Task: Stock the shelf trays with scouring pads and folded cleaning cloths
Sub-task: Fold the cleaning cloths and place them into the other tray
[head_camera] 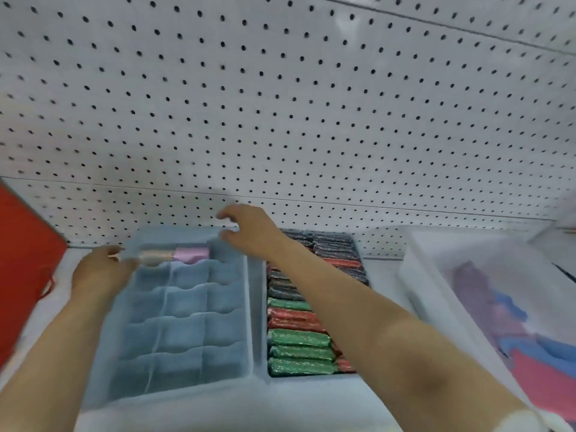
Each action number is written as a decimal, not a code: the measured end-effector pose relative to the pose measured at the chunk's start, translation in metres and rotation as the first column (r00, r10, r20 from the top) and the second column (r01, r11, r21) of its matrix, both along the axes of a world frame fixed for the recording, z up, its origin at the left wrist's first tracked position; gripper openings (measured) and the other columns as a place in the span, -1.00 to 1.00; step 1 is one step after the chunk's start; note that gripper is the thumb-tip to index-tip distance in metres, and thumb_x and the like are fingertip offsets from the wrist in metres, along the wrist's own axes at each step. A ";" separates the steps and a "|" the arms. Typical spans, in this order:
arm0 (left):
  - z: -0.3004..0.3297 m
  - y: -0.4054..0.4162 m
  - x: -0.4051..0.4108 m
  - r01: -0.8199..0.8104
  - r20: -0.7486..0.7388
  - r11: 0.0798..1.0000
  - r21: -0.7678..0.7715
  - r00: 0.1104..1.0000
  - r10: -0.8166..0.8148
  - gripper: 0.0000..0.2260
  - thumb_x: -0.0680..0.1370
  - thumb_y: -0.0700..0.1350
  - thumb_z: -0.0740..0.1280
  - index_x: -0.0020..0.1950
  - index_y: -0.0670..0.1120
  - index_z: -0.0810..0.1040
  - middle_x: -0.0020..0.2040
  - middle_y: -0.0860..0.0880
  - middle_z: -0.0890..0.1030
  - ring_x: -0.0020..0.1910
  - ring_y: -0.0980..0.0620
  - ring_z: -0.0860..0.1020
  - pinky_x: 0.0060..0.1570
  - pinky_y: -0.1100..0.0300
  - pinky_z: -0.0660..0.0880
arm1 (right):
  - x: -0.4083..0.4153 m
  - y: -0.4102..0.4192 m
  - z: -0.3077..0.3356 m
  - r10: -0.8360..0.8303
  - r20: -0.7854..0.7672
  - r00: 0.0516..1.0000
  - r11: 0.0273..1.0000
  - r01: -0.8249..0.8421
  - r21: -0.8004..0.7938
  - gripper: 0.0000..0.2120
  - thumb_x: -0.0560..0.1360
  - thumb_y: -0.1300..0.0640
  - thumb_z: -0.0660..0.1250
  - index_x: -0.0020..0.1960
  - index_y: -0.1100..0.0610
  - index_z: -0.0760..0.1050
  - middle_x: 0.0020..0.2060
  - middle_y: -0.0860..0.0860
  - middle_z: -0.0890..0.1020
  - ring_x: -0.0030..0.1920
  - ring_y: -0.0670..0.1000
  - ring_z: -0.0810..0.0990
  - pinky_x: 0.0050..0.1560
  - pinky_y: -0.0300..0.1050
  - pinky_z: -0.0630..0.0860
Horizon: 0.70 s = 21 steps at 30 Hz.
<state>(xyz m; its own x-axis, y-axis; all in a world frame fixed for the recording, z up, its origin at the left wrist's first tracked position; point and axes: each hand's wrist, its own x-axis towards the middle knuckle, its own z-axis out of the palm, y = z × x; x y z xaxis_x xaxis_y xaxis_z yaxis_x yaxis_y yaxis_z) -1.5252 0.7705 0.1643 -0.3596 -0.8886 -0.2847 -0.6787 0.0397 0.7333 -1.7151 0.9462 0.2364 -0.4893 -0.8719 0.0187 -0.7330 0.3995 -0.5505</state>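
A blue divided tray point(249, 310) stands on the shelf, its compartments mostly bare. Two folded cloths fill its back row, a beige one point(156, 256) and a lilac one point(191, 254). My left hand point(99, 271) grips the tray's back left corner. My right hand point(249, 230) hovers at the tray's back right rim with curled fingers; the blur hides whether it holds the rim. To the right, a second tray point(311, 376) is packed with green, red and dark scouring pads point(299, 338).
White pegboard point(280, 104) backs the shelf. A translucent bin point(436, 294) at the right holds purple, blue and pink cloths point(530, 363). A red panel point(21, 263) stands at the left edge.
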 end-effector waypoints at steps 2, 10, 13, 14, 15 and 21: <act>-0.035 -0.014 -0.034 -0.047 0.084 0.988 -0.149 0.995 0.060 -0.32 0.31 0.20 0.38 0.39 0.01 0.39 0.31 -0.32 0.50 0.19 -0.38 0.50 0.15 -0.29 0.50 | -0.025 0.045 0.020 -0.037 -0.030 0.999 0.992 0.033 -0.125 -0.68 0.56 0.17 0.35 0.30 0.16 0.53 0.25 0.08 0.60 0.22 0.06 0.55 0.26 -0.06 0.44; 0.096 0.309 -0.196 0.485 0.001 0.728 -0.484 0.833 -0.554 -0.58 0.59 0.00 0.35 0.41 -0.14 0.48 0.44 -0.20 0.42 0.46 -0.17 0.29 0.45 -0.01 0.14 | -0.148 0.270 0.045 -0.292 0.004 0.956 0.924 0.283 -0.256 -0.78 0.52 0.17 0.39 0.16 0.09 0.61 0.09 -0.01 0.68 0.05 -0.04 0.64 0.15 -0.19 0.51; 0.074 0.397 -0.239 0.728 0.089 0.559 -0.396 0.636 -0.766 -0.51 0.61 0.09 0.30 0.50 -0.04 0.38 0.57 -0.14 0.23 0.57 -0.10 0.10 0.50 0.07 0.02 | -0.199 0.362 0.021 -0.361 -0.034 0.932 0.931 0.359 -0.069 -0.78 0.46 0.14 0.44 0.10 0.05 0.64 0.01 -0.02 0.69 0.01 -0.06 0.64 0.17 -0.11 0.54; 0.066 0.418 -0.248 0.778 0.141 0.516 -0.359 0.592 -0.794 -0.50 0.63 0.10 0.26 0.54 -0.01 0.31 0.61 -0.12 0.13 0.60 -0.08 -0.01 0.51 0.08 -0.05 | -0.213 0.390 0.010 -0.360 -0.058 0.931 0.932 0.362 0.021 -0.78 0.46 0.14 0.45 0.11 0.04 0.65 0.01 -0.01 0.69 0.01 -0.04 0.64 0.18 -0.08 0.53; 0.057 0.436 -0.254 0.808 0.198 0.485 -0.334 0.563 -0.802 -0.50 0.64 0.10 0.22 0.56 0.01 0.26 0.63 -0.10 0.04 0.61 -0.07 -0.10 0.52 0.08 -0.10 | -0.224 0.415 -0.001 -0.349 -0.069 0.935 0.929 0.354 0.110 -0.77 0.47 0.14 0.44 0.13 0.05 0.64 0.04 0.01 0.68 0.03 -0.02 0.64 0.20 -0.05 0.52; 0.028 0.462 -0.268 0.790 0.288 0.531 -0.307 0.609 -0.739 -0.58 0.68 -0.06 0.19 0.55 0.00 0.28 0.64 -0.02 -0.14 0.61 -0.02 -0.20 0.53 0.07 -0.02 | -0.273 0.469 -0.053 -0.392 -0.251 0.885 0.798 0.463 0.385 -0.67 0.57 0.17 0.28 0.33 0.13 0.47 0.27 0.08 0.54 0.26 0.14 0.52 0.21 -0.04 0.47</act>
